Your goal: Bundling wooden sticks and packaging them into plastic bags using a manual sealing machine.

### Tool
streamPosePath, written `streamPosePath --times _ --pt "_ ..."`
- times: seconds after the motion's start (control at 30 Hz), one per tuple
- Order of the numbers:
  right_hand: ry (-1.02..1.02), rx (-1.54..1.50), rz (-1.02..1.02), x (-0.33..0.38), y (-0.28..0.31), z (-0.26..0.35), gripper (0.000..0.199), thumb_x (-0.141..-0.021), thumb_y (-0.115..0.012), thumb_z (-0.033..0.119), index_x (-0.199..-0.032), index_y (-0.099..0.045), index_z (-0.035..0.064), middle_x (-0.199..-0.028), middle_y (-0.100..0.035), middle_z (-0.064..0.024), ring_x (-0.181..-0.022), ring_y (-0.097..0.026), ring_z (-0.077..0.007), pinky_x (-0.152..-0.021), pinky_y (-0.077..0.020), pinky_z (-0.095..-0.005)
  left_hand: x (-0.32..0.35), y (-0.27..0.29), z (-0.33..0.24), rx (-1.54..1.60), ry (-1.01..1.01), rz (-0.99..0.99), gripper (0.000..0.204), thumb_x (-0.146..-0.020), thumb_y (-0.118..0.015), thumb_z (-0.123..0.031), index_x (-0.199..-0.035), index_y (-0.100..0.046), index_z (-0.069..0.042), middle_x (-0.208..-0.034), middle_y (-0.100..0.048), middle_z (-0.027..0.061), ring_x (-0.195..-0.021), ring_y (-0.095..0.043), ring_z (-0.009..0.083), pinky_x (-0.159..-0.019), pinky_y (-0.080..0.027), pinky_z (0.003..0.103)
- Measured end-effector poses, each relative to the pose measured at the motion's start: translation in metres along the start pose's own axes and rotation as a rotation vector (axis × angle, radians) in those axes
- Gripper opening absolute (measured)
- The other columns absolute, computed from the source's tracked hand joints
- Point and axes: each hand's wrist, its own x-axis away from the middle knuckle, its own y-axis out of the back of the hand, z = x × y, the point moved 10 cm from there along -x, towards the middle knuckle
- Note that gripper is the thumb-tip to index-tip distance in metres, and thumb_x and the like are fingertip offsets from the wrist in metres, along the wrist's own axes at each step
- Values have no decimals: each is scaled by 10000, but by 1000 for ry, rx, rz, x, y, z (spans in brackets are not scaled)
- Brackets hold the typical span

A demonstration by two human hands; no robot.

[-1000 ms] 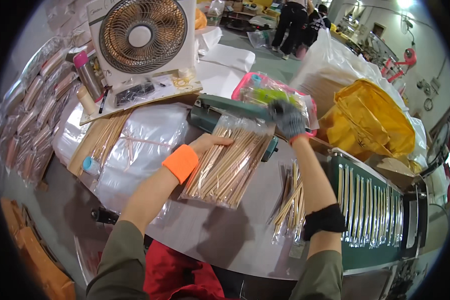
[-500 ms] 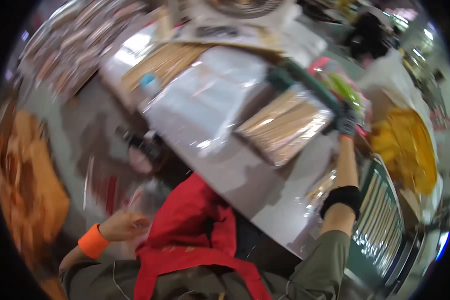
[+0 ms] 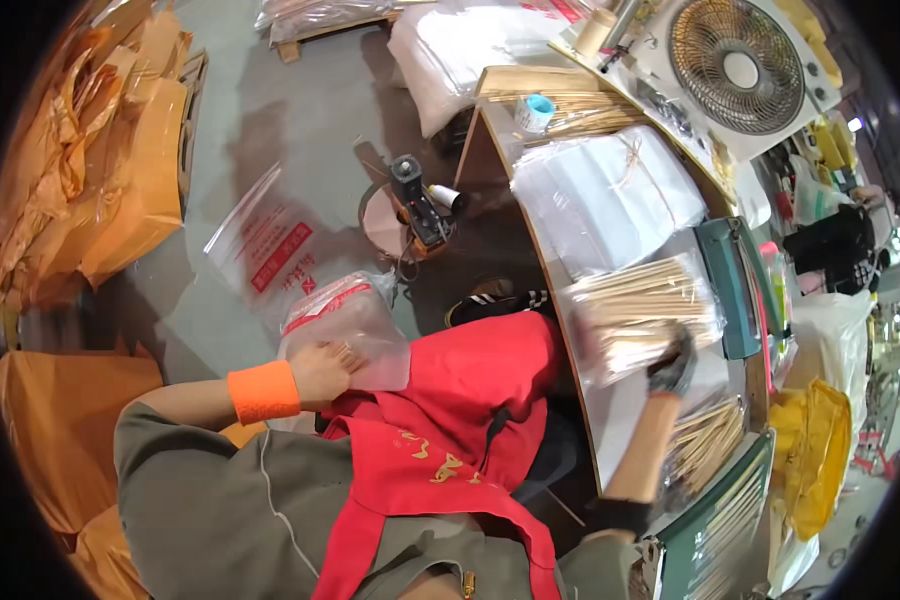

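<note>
We see green-grey shirt (image 3: 210, 490) low left, red apron (image 3: 480, 385) with gold marks (image 3: 438, 460) low middle, orange wristband (image 3: 263, 392), dark glove (image 3: 676, 368), black arm band (image 3: 618, 516).

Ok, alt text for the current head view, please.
A person's left hand is at clear plastic bags beside their red apron; their gloved right hand is at the edge of a clear pack of thin sticks on a table.

Whitish bags (image 3: 378, 345) — red-printed (wristband (image 3: 264, 391) orange)

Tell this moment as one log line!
left hand: at plastic bags | right hand: gloved, at bagged sticks | also seen: fan, yellow sack
</note>
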Motion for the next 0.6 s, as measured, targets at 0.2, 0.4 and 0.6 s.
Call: streamPosePath --times 0.2,0.4,0.6 --pt "-138 -170 158 165 -142 -138 681 -653 -614 301 -1243 -443 8 -1248 -474 -186 -1130 -473 -318 -976 -392 -453 -1 -27 1 490 164 303 358 -776 -578 -377 -998 -622 -99 -1021 -622 125 -1026 -555 276 -847 -443 403" --pt "943 936 1021 242 -305 -158 398 -626 -694 140 -991 -564 46 -960 -603 -151 -911 -584 -285 -809 -472 -376 38 21 1 902 -189 -622 457 -769 -571 -481 -987 -613 -82 -1115 -576 149 -1150 -466 266 -928 -388 411" --pt "615 1095 1099 227 -320 -201 531 -607 -750 207 -1073 -547 51 -1001 -590 -136 -941 -565 -322 -827 -458 -370 121 -35 39 19 -194 76 220 -777 -560 -296 -829 -576 -83 -884 -593 101 -931 -542 238 -835 -418 375"
